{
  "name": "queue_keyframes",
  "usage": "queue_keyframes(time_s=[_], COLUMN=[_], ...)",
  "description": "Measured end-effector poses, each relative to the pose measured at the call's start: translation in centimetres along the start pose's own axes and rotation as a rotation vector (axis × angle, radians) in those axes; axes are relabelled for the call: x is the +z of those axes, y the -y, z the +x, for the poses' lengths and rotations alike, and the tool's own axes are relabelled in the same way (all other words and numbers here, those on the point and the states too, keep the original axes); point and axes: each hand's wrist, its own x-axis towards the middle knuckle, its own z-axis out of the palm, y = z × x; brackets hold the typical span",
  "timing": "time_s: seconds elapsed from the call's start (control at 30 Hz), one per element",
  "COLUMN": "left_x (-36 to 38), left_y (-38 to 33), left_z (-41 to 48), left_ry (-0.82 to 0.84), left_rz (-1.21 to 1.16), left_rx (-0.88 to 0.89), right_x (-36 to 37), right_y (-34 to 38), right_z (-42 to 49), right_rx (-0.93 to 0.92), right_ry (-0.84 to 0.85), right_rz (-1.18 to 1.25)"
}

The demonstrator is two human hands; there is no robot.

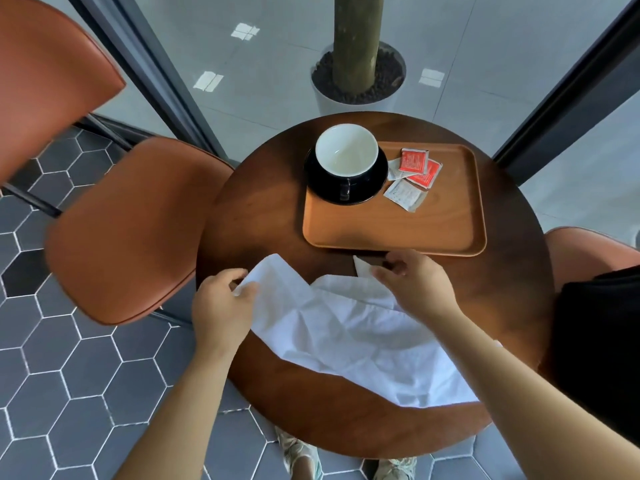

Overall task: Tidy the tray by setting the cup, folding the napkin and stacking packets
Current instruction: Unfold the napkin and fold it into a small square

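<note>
A crumpled white napkin (346, 327) lies spread over the near half of the round wooden table (263, 216). My left hand (221, 306) pinches its far left corner. My right hand (415, 282) pinches its far right corner, just in front of the tray. The wooden tray (391, 233) sits on the far right of the table. On its far left corner stands a cup (346, 150), black outside and white inside, upright on a black saucer (370, 192). Several packets (414, 174), red and white, lie loosely overlapped right of the cup.
An orange chair (128, 230) stands close at the left of the table, another orange seat (588, 251) at the right with a black item (602, 341) on it. A potted tree trunk (356, 64) stands behind glass beyond the table. My shoes (298, 452) show under the table.
</note>
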Motion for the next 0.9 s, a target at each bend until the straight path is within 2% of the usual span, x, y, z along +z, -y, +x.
queue_keyframes(time_s=[0.07, 0.13, 0.23, 0.3, 0.33, 0.4, 0.47, 0.6, 0.63, 0.77, 0.9], left_x=[-0.1, -0.8, -2.2, -2.4, -2.2, -1.5, -1.1, -1.6, -1.7, -1.9, -0.7], left_y=[0.8, 1.5, 2.0, 2.4, 2.3, 2.0, 1.8, 1.7, 1.4, -0.6, -2.7], left_z=[-0.3, -0.8, -1.7, -1.4, -1.1, -0.8, -0.6, -0.6, -0.7, -1.1, 1.2], left_ry=[-0.018, -0.076, -0.215, -0.153, -0.084, 0.029, 0.056, 0.010, 0.014, 0.086, 0.172], left_rz=[-0.024, -0.169, -0.505, -0.792, -0.845, -0.746, -0.596, -0.593, -0.567, -0.312, -0.030], left_rx=[0.017, 0.024, 0.040, -0.028, -0.079, -0.165, -0.197, -0.297, -0.276, -0.028, 0.071], right_x=[-0.3, -1.1, -3.8, -5.7, -6.3, -7.2, -7.5, -6.6, -6.3, -5.2, -5.5], right_y=[-0.3, -0.8, -1.5, -2.2, -2.8, -4.1, -5.3, -7.9, -8.4, -9.6, -9.6], right_z=[0.1, -0.7, -2.0, -1.5, -0.7, 0.6, 1.0, -0.9, -1.5, -2.5, -1.8], right_rx=[-0.015, -0.059, -0.117, -0.043, 0.047, 0.250, 0.349, 0.233, 0.205, 0.073, 0.032], right_ry=[0.002, -0.046, -0.308, -0.445, -0.473, -0.466, -0.432, -0.330, -0.293, -0.268, -0.260], right_rz=[0.019, 0.220, 0.572, 0.582, 0.551, 0.596, 0.644, 0.303, 0.223, -0.108, -0.184])
